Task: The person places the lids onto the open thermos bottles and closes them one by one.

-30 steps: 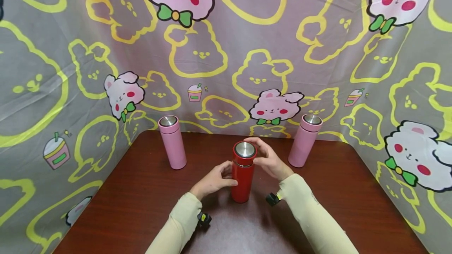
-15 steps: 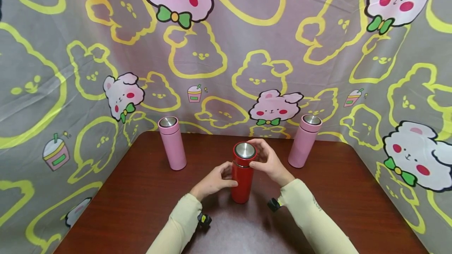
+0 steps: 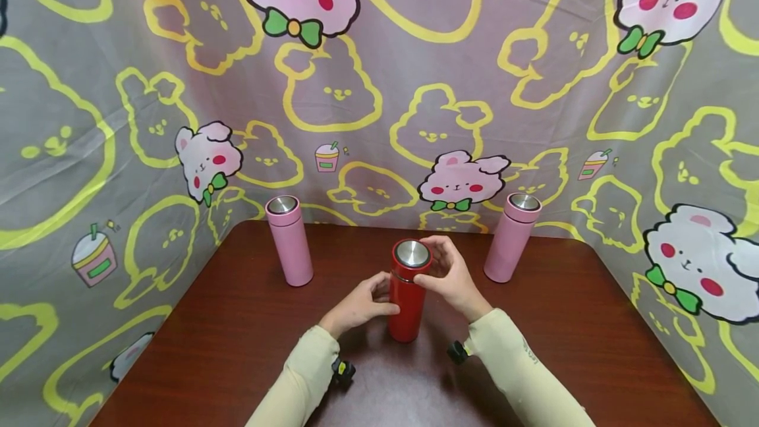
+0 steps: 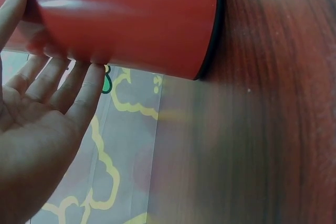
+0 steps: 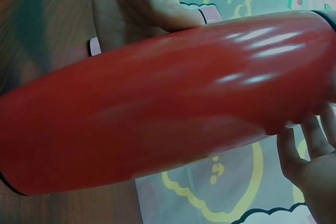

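Note:
A red thermos (image 3: 406, 312) stands upright on the brown table in the head view, its lid (image 3: 413, 254) topped by a silver disc. My left hand (image 3: 356, 305) holds the body from the left, thumb in front, fingertips behind; the left wrist view shows its fingertips against the red wall (image 4: 131, 24). My right hand (image 3: 453, 282) pinches the lid from the right, its thumb near the seam under the lid. In the right wrist view the red body (image 5: 157, 98) spans the picture, with the right hand's fingers (image 5: 289, 150) at its lower edge. The thermos's far side is hidden.
A pink thermos (image 3: 290, 242) stands at the back left of the table (image 3: 225, 348), and another pink thermos (image 3: 512, 236) at the back right. Patterned cloth (image 3: 379, 150) closes off the back and both sides.
My right thumb has slid left across the front of the lid's lower edge, while its fingers have shifted right behind it. The left hand and the thermos body stay in place.

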A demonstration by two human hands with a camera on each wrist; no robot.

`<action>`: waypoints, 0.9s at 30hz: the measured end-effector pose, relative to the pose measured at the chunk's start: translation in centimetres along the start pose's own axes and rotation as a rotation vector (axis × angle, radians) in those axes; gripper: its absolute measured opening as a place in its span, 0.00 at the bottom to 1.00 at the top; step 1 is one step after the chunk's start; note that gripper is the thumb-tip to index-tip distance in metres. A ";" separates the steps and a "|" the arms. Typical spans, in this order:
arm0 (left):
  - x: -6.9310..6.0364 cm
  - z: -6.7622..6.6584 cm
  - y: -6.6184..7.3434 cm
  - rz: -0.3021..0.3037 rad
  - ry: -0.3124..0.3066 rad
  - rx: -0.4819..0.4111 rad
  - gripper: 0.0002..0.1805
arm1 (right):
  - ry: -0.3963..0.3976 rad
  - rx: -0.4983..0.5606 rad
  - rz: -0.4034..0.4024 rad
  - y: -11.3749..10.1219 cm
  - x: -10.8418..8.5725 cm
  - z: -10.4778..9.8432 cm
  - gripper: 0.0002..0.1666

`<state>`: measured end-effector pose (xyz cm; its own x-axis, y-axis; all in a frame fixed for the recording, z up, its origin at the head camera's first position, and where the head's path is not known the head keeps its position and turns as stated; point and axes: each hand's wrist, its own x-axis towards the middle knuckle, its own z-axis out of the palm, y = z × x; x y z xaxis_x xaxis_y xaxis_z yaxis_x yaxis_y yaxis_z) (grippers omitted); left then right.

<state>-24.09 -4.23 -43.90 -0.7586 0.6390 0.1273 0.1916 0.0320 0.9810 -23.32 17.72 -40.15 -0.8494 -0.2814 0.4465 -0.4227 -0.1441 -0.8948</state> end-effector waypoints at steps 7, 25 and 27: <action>0.0 0.0 0.1 0.006 0.001 -0.007 0.27 | -0.100 0.135 -0.045 0.5 0.3 -0.2 0.36; 0.6 -0.4 -2.5 -0.025 0.011 -0.001 0.28 | -0.622 0.574 -0.031 0.8 4.1 -0.6 0.39; 0.6 -0.5 -2.9 -0.018 0.013 0.011 0.28 | -0.632 0.573 -0.015 0.9 4.2 -0.6 0.38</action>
<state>-25.45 -4.32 -46.62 -0.7700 0.6283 0.1112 0.1844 0.0522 0.9815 -27.41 17.00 -39.07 -0.4367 -0.7277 0.5289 -0.0628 -0.5618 -0.8249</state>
